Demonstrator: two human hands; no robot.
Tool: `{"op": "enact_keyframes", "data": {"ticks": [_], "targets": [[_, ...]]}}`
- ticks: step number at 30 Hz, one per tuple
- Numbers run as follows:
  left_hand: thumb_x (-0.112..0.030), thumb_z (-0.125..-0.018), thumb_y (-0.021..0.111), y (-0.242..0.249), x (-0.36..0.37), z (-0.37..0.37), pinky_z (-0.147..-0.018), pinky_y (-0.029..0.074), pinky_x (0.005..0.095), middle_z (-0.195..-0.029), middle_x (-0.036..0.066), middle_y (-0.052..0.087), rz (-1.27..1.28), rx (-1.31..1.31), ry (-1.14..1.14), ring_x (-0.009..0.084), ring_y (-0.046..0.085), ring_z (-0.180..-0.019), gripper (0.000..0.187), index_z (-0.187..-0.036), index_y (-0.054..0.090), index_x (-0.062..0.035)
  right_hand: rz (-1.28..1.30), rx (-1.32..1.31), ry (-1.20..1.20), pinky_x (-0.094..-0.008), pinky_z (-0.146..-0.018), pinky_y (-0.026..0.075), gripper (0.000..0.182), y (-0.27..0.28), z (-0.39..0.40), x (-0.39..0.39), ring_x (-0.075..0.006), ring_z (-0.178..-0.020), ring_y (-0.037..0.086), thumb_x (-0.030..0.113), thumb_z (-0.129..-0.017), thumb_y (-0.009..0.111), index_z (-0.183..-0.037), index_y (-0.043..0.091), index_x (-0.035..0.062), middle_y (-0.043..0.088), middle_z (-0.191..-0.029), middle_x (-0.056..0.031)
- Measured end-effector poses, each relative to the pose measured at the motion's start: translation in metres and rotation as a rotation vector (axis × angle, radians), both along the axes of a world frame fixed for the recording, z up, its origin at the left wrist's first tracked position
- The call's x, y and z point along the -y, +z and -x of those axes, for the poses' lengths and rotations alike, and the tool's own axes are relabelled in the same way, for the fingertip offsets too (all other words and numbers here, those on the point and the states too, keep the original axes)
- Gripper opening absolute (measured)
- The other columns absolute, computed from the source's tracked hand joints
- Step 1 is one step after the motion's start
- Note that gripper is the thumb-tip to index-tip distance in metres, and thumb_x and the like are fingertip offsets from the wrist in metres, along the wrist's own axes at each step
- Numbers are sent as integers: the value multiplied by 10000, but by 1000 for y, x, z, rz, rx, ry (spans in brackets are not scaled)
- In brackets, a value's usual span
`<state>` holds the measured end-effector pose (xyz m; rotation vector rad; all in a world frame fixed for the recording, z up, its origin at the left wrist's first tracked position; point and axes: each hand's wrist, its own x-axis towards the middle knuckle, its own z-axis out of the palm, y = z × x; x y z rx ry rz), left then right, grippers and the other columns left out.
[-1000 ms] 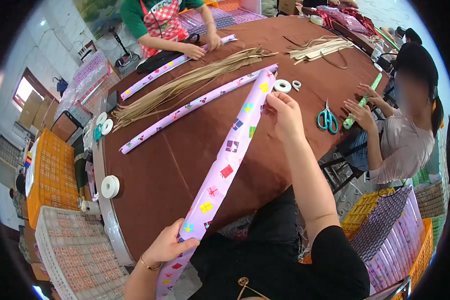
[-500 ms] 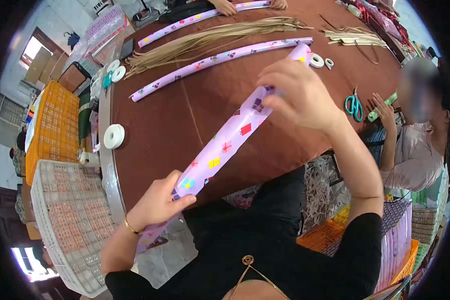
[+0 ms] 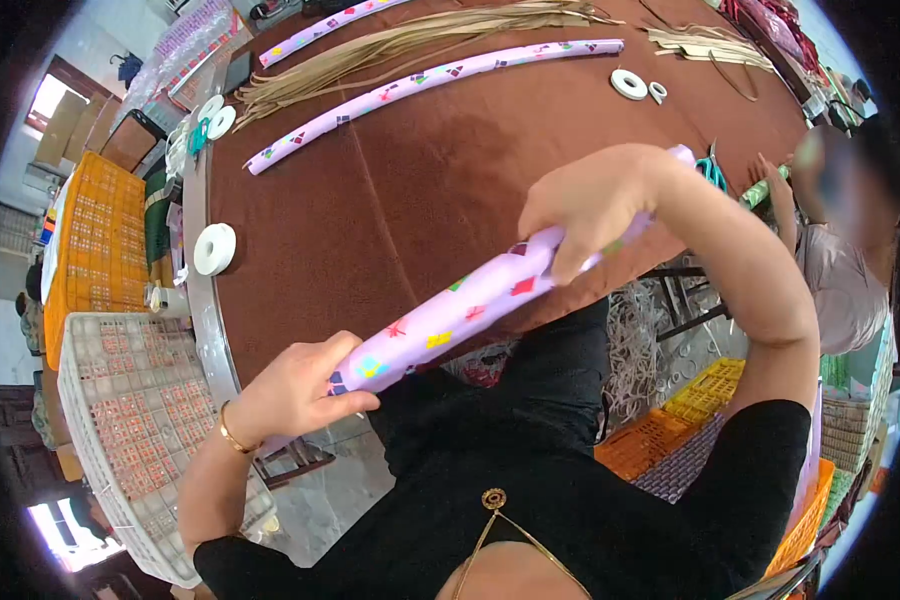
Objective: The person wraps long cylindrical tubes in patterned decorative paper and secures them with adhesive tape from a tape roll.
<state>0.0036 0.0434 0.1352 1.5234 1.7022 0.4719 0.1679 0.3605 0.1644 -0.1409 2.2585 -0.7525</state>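
A lilac roll of wrapping paper, printed with small coloured gift shapes, slants up to the right above the table's near edge. My left hand is closed round its lower part, thumb along the near side. Further up, my right hand curls over the same roll from above, its fingers bent round it. The roll's upper end shows beyond my right wrist. Across the brown-covered table lies a second lilac roll, with another lilac roll farther back.
Tan strips lie between the far rolls. White tape rolls and teal-handled scissors rest on the table. At right, a person holds a green roll. A white crate stands at left.
The roll has swung to a flatter slant as my right hand moved lower and closed round it. My view has shifted, so the far person's hands are out of sight.
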Motion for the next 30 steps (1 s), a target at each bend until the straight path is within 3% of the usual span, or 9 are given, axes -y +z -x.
{"op": "enact_keyframes", "data": {"ticks": [6, 8, 10, 13, 16, 20, 25, 28, 30], "targets": [[-328, -793, 789, -8, 10, 21, -696, 490, 412, -883, 203, 633, 94, -48, 18, 407, 636, -804, 456, -1046, 582, -11, -259, 9, -106, -395, -758, 510, 378, -20, -27, -65, -265, -858, 678, 234, -699, 753, -1003, 719, 11, 720, -908, -138], [-349, -802, 776, -18, 12, 26, -686, 486, 410, -877, 202, 626, 48, -76, -8, 404, 632, -795, 454, -1029, 576, -11, -208, -41, -103, -403, -809, 518, 431, -30, -32, -72, -275, -921, 683, 300, -738, 748, -1050, 710, 5, 723, -972, -147], [-354, -805, 770, -15, 5, 24, -681, 484, 409, -874, 201, 621, 64, -53, 1, 404, 629, -789, 454, -1026, 576, -8, -71, -404, -147, -415, -828, 515, 439, -31, -33, -48, -325, -933, 675, 303, -795, 737, -1115, 684, 7, 710, -989, -179], [-343, -826, 754, -9, -8, 19, -675, 485, 415, -846, 215, 622, 53, -36, -19, 411, 629, -780, 433, -1021, 560, -7, -4, -485, -125, -420, -844, 509, 439, -27, -20, -3, -354, -942, 660, 331, -846, 691, -1116, 669, -14, 701, -991, -189], [-341, -829, 755, -2, -14, 19, -686, 500, 414, -831, 224, 642, 75, 1, -29, 403, 651, -785, 436, -1037, 564, -8, -68, -289, -127, -427, -844, 506, 438, -8, -14, 17, -370, -940, 646, 329, -867, 668, -1127, 651, -23, 695, -984, -188], [-366, -818, 768, -3, -7, 29, -697, 509, 406, -828, 194, 661, 143, 63, -59, 364, 672, -783, 468, -1046, 585, -1, 162, -229, -150, -403, -806, 509, 386, -20, -23, -11, -324, -901, 663, 259, -833, 672, -1093, 662, -26, 700, -952, -185], [-397, -792, 785, -15, -5, 43, -685, 505, 386, -820, 169, 657, 158, 170, -76, 326, 665, -759, 528, -1066, 605, 17, 82, -216, -198, -388, -786, 508, 378, -15, -32, -10, -306, -888, 666, 230, -798, 676, -1072, 674, -30, 704, -945, -186], [-396, -852, 732, -16, -11, 38, -700, 502, 390, -827, 178, 648, 73, 91, -146, 331, 658, -776, 475, -1040, 601, 21, 74, -201, -221, -392, -777, 506, 382, -15, -32, -11, -307, -875, 665, 249, -796, 683, -1055, 679, -33, 703, -930, -186], [-364, -915, 661, -15, -14, 28, -708, 497, 393, -831, 190, 632, 31, 47, 5, 345, 648, -790, 405, -1002, 594, 26, 83, -200, -225, -395, -773, 505, 390, -14, -33, -12, -306, -868, 665, 269, -802, 687, -1046, 682, -35, 701, -920, -187]]}}
